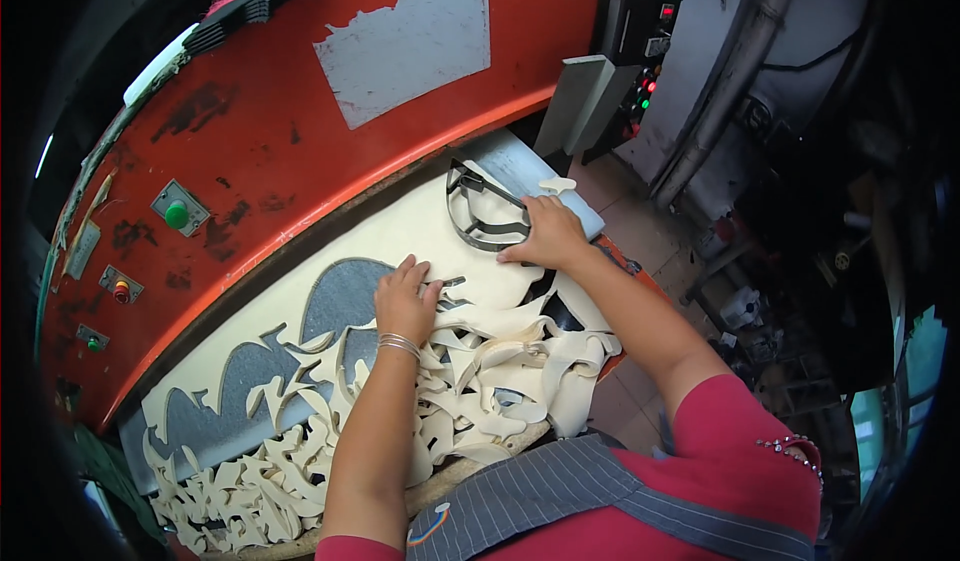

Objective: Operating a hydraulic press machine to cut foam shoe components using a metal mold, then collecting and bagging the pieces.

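A black metal cutting die (484,229), a curved frame with a crossbar, lies on a cream sheet (425,223) at the far right of the machine bed. My right hand (550,231) grips the die's right end, fingers over the edge and thumb at the near side. Further left, my left hand (404,299) rests on the near part of the sheet, fingers stretched out and holding nothing I can see. Beside it the sheet has curved cut-outs with the grey bed (345,298) showing through. A heap of cream offcuts (490,381) lies just below both hands.
The red machine body (270,131) rises behind the sheet, with a green button (177,215) on its left. More scraps (250,496) cover the near left edge. A control box (640,61) with lit lamps stands at the far right, above a tiled floor (640,201).
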Demonstrator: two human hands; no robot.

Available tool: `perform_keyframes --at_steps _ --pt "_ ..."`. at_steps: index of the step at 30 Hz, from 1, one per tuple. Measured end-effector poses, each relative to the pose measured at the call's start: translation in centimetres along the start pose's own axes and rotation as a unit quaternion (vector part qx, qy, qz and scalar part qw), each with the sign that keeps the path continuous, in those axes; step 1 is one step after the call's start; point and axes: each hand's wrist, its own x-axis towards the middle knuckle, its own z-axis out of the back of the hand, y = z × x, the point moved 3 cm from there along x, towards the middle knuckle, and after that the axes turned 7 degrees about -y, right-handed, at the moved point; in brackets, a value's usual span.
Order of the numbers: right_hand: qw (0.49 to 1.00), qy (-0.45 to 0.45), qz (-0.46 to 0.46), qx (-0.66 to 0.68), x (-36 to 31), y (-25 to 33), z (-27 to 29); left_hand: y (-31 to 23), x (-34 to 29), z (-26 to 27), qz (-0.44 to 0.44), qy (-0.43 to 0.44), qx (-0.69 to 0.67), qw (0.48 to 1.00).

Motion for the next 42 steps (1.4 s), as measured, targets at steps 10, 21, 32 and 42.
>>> perform_keyframes --at_steps 10,21,32,42 --pt "0.975 0.021 0.002 0.221 -1.3 -6.0 -1.4 0.3 -0.3 0.0 -0.005 0.026 0.025 0.999" --pt "0.953 -0.078 0.019 0.291 -1.6 -9.4 -1.9 -3.8 5.0 -2.3 0.104 0.145 -0.125 0.976" --pt "0.946 -0.01 0.053 0.32 -0.8 -11.1 -2.0 -3.2 6.5 -8.6 -0.004 0.069 -0.205 0.976" --pt "0.947 -0.063 0.073 0.305 0.0 -12.9 -2.1 -4.7 7.3 -9.1 0.031 0.117 -0.217 0.968"
